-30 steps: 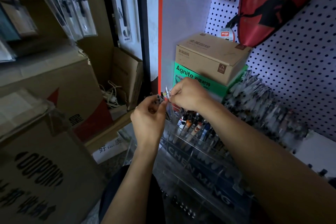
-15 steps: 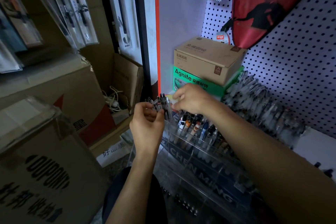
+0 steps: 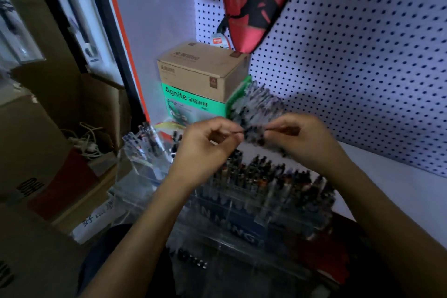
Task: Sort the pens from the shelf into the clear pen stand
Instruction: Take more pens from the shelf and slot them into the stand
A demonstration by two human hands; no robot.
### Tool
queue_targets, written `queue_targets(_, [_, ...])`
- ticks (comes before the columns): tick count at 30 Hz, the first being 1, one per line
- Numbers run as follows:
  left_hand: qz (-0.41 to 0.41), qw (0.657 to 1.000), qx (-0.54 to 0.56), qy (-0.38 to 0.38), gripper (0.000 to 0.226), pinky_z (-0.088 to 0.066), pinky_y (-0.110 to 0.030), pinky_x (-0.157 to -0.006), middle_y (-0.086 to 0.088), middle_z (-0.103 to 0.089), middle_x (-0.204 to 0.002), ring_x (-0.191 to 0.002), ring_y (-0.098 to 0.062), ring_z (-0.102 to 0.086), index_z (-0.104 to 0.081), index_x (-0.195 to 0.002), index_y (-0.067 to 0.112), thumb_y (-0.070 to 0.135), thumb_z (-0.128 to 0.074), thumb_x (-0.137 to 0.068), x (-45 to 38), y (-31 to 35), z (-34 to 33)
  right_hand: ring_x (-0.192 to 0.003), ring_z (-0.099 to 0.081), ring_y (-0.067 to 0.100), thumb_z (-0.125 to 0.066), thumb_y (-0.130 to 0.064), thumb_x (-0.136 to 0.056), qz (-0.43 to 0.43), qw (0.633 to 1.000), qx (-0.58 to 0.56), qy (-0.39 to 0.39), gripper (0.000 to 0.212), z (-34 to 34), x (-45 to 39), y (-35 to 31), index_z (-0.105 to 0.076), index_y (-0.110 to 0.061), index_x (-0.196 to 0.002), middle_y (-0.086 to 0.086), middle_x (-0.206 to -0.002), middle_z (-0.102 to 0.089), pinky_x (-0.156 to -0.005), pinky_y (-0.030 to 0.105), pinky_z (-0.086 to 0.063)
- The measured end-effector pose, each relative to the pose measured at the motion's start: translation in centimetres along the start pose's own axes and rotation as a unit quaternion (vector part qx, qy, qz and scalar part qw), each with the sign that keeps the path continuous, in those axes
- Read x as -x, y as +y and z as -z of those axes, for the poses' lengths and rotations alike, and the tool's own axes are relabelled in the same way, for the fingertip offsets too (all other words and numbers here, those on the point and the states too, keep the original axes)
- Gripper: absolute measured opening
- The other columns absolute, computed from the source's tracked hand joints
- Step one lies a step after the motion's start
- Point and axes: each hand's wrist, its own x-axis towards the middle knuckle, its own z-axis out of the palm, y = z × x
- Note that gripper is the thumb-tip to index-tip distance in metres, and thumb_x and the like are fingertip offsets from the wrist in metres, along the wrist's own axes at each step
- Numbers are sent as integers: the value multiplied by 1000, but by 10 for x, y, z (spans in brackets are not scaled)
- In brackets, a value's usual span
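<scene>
Pinching a blurred pen between them, fingers of left hand and right hand hover above the clear pen stand, lettered "MING". Behind: green "Agnite" box.

A white pegboard wall fills the right; a red bag hangs on it; a brown carton tops a green box; cardboard boxes crowd the dim left.
</scene>
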Motion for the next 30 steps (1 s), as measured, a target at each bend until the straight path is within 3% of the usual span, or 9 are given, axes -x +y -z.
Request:
queue_targets(5, [-11, 976, -93, -196, 7, -54, -22, -74, 9, -73, -81, -76, -4, -67, -74, -90, 22, 16, -74, -85, -41, 12, -46, -82, -64, 0, -68, -32, -92, -74, 996, 16, 42, 9, 36, 8, 41, -72, -28, -99, -14, -91, -69, -78, 21, -50])
queue_targets(9, [3, 940, -179, -289, 8, -52, -21, -75, 16, -66, -80, -77, -1, -64, -73, -98, 21, 21, -69, -90, -62, 16, -80, -78, -64, 4, -67, -29, -93, -144, 988, 7, 59, 12, 55, 19, 83, -72, -22, -100, -7, -88, -70, -73, 18, -48])
queue_targets(11, [24, 922, -209, -325, 14, -50, -21, -75, 10, -66, -84, -80, -5, -63, -72, -103, 17, 23, -67, -92, -69, 15, -96, -78, -65, 7, -64, -26, -95, -179, 981, -11, 74, 13, 59, 27, 107, -72, -18, -100, -4, -89, -70, -76, 25, -51])
queue_targets(14, [39, 902, -246, -354, 17, -53, -28, -80, 5, -67, -90, -83, -9, -64, -72, -106, 16, 25, -67, -92, -81, 12, -123, -78, -66, 11, -62, -23, -96, -237, 967, -39, 88, 13, 61, 33, 138, -72, -17, -91, -3, -91, -71, -80, 33, -54])
queue_targets(18, [27, 858, -331, -393, 19, -50, -24, -72, 2, -70, -98, -82, -11, -63, -74, -106, 13, 23, -65, -92, -97, 9, -165, -79, -67, 14, -61, -23, -95, -262, 960, -61, 78, 14, 66, 27, 156, -72, -15, -92, -1, -93, -71, -81, 36, -56])
queue_targets(21, [32, 815, -402, -415, 19, -53, -29, -72, -3, -71, -94, -83, -19, -65, -74, -97, 9, 25, -65, -92, -105, -1, -198, -83, -66, 19, -55, -25, -97, -248, 967, -16, 59, 21, 70, 21, 162, -71, -12, -94, 4, -94, -71, -84, 41, -55])
queue_targets(23, [41, 801, -435, -410, 25, -52, -30, -65, -9, -69, -82, -74, -23, -64, -72, -84, 6, 29, -66, -90, -109, -10, -216, -84, -66, 23, -55, -25, -97, -249, 968, -1, 36, 27, 73, 20, 168, -71, -4, -98, 11, -96, -71, -85, 42, -55])
queue_targets(26, [36, 781, -487, -390, 33, -49, -30, -57, -6, -56, -64, -60, -21, -55, -55, -63, 10, 27, -67, -88, -113, -17, -235, -87, -67, 33, -56, -27, -96, -261, 965, -4, 17, 38, 83, 21, 177, -67, 8, -104, 23, -100, -70, -85, 47, -56])
queue_targets(30, [28, 749, -518, -412, 26, -43, -29, -56, -2, -47, -72, -67, -17, -51, -49, -73, 12, 24, -69, -86, -109, -18, -254, -95, -64, 43, -57, -25, -96, -277, 961, -11, 21, 42, 95, 24, 186, -62, 14, -110, 31, -108, -65, -88, 52, -54])
